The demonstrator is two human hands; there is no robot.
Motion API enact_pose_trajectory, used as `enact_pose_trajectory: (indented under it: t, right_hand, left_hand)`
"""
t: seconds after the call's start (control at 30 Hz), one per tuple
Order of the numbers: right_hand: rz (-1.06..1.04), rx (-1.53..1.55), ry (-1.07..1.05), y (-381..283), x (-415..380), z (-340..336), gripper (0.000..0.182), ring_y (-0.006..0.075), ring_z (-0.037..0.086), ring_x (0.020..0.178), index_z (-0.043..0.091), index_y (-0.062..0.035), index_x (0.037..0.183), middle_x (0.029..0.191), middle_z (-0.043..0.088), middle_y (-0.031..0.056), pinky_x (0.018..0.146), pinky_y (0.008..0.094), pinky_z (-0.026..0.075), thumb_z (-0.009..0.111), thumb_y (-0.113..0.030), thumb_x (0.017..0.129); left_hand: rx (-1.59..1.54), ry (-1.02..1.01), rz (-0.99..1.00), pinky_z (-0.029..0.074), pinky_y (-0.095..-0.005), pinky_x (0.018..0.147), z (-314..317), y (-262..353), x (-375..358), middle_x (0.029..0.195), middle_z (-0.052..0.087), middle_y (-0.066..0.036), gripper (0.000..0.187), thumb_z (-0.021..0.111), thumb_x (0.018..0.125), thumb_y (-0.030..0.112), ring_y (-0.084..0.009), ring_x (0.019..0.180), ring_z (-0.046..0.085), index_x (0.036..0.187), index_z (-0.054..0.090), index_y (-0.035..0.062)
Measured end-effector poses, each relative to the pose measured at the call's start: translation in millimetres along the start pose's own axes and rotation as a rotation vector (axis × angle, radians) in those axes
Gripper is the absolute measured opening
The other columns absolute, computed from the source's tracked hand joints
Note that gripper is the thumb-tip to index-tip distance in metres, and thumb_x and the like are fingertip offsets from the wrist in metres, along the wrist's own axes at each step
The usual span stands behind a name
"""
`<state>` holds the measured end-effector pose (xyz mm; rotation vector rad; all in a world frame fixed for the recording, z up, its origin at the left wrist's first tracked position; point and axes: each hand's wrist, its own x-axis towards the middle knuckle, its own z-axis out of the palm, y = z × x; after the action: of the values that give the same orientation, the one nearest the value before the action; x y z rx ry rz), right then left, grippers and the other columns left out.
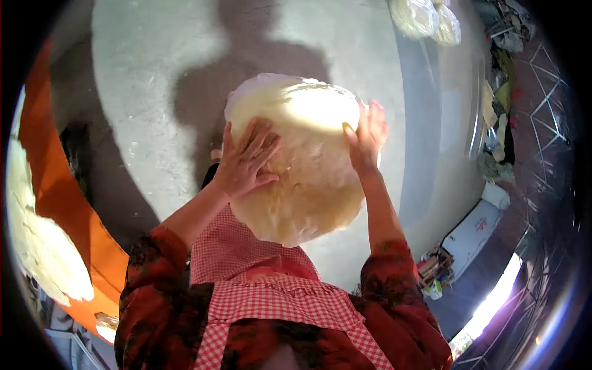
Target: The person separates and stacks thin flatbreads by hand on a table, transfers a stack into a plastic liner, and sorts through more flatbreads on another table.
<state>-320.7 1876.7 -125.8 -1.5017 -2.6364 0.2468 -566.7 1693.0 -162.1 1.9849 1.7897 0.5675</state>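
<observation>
A large, round, pale sheet, perhaps dough [308, 166], is in front of my red checked apron, with bright light on its upper part. My left hand [246, 161] lies on the sheet's left side, fingers spread. At the sheet's upper right edge is my right hand [366, 139], its thumb apart from the other fingers and near the rim. What holds the sheet up from below is hidden.
An orange surface [92, 237] at the left bears pale sheets [46, 246]. Clear bags [416, 17] sit at the top right. Along the right are piled items, a white box [472, 237] and metal framework [546, 117].
</observation>
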Motion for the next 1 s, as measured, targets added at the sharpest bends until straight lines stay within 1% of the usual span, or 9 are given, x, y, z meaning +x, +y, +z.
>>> enact_pose_trajectory:
  t: [0.23, 0.47, 0.57, 0.63, 0.67, 0.7, 0.8, 0.83, 1.0]
  right_hand:
    - [-0.259, 0.340, 0.181, 72.4, -1.7, 106.3, 0.060, 0.0345, 0.036, 0.134, 0.036, 0.0029, 0.140, 0.143, 0.040, 0.0212, 0.114, 0.0421, 0.022, 0.049, -0.009, 0.082]
    - [0.066, -0.217, -0.125, -27.7, 0.2, -12.7, 0.059, 0.0329, 0.031, 0.136, 0.032, -0.0064, 0.143, 0.148, 0.033, 0.0178, 0.111, 0.0433, 0.027, 0.051, -0.032, 0.094]
    - [-0.259, 0.199, 0.053, -21.0, 2.0, 6.7, 0.052, 0.0283, 0.037, 0.133, 0.041, -0.0038, 0.138, 0.143, 0.039, 0.0188, 0.109, 0.0394, 0.030, 0.054, -0.027, 0.093]
    - [-0.113, 0.988, -0.297, -95.7, -50.2, -19.0, 0.030, 0.0094, 0.054, 0.079, 0.056, -0.0027, 0.115, 0.099, 0.058, 0.0029, 0.069, 0.0231, 0.046, 0.058, -0.023, 0.093]
    - [0.041, 1.121, -0.478, -99.9, -57.9, 15.3, 0.020, 0.0071, 0.045, 0.063, 0.058, -0.0056, 0.107, 0.082, 0.053, -0.0025, 0.056, 0.0222, 0.040, 0.057, -0.022, 0.094]
    - [0.006, 1.096, -0.624, -143.2, -89.4, 5.8, 0.019, 0.0083, 0.050, 0.067, 0.060, -0.0062, 0.103, 0.081, 0.056, -0.0014, 0.059, 0.0220, 0.042, 0.057, -0.023, 0.094]
    - [-0.457, 1.096, -0.907, -249.7, -180.9, 49.9, 0.019, 0.0119, 0.059, 0.073, 0.062, -0.0026, 0.107, 0.087, 0.065, 0.0042, 0.064, 0.0238, 0.047, 0.057, -0.011, 0.091]
    - [-0.185, 1.061, -1.233, -319.8, -228.9, -11.2, 0.021, 0.0123, 0.061, 0.077, 0.062, -0.0031, 0.110, 0.089, 0.066, 0.0047, 0.068, 0.0243, 0.048, 0.058, -0.012, 0.092]
    - [-0.515, 1.164, -1.403, -550.4, -406.6, -34.4, 0.017, 0.0079, 0.057, 0.074, 0.063, -0.0045, 0.099, 0.083, 0.063, -0.0003, 0.062, 0.0226, 0.046, 0.063, -0.020, 0.091]
  left_hand:
    - [-0.116, 0.094, 0.018, -0.003, -0.0588, 0.112, 37.2, -3.7, -13.5, 0.157, 0.016, -0.006, 0.080, 0.043, 0.083, 0.066, -0.0267, 0.145, 0.009, 0.147, 0.031, 0.0188]
    - [-0.037, 0.307, -0.442, 0.022, -0.0635, 0.107, 6.2, 138.7, -238.1, 0.147, 0.031, -0.018, 0.057, 0.073, 0.070, 0.025, -0.0340, 0.141, 0.023, 0.121, 0.056, 0.0072]
    - [0.149, 0.750, -0.805, 0.051, -0.0446, 0.080, 77.5, 194.4, -416.7, 0.109, 0.061, -0.019, 0.034, 0.073, 0.072, 0.015, -0.0360, 0.096, 0.061, 0.103, 0.063, 0.0056]
    - [0.201, 0.810, -1.309, 0.050, -0.0421, 0.078, 79.4, 264.9, -514.6, 0.106, 0.061, -0.017, 0.034, 0.069, 0.076, 0.014, -0.0328, 0.096, 0.061, 0.108, 0.060, 0.0035]
    - [-0.384, 1.202, -1.744, 0.049, -0.0375, 0.078, 91.9, 285.5, -565.5, 0.101, 0.060, -0.014, 0.028, 0.064, 0.081, 0.012, -0.0248, 0.091, 0.060, 0.107, 0.058, 0.0031]
    - [-0.142, 1.255, -1.909, 0.047, -0.0330, 0.078, 64.6, 305.6, -598.3, 0.099, 0.058, -0.010, 0.020, 0.061, 0.084, 0.011, -0.0180, 0.085, 0.056, 0.101, 0.057, 0.0020]
    - [-0.172, 1.775, -1.937, 0.044, -0.0275, 0.074, 90.6, 316.1, -756.5, 0.084, 0.056, -0.004, 0.023, 0.063, 0.090, 0.023, -0.0127, 0.080, 0.050, 0.095, 0.057, 0.0018]
    - [-0.380, 1.952, -1.856, 0.043, -0.0260, 0.072, 43.7, 321.6, -764.7, 0.087, 0.057, -0.003, 0.025, 0.061, 0.092, 0.025, -0.0114, 0.079, 0.050, 0.097, 0.056, 0.0014]
    - [0.023, 1.904, -1.771, 0.046, -0.0299, 0.077, -16.6, 256.5, -926.3, 0.104, 0.059, -0.010, 0.042, 0.060, 0.092, 0.033, -0.0195, 0.088, 0.057, 0.111, 0.054, -0.0036]
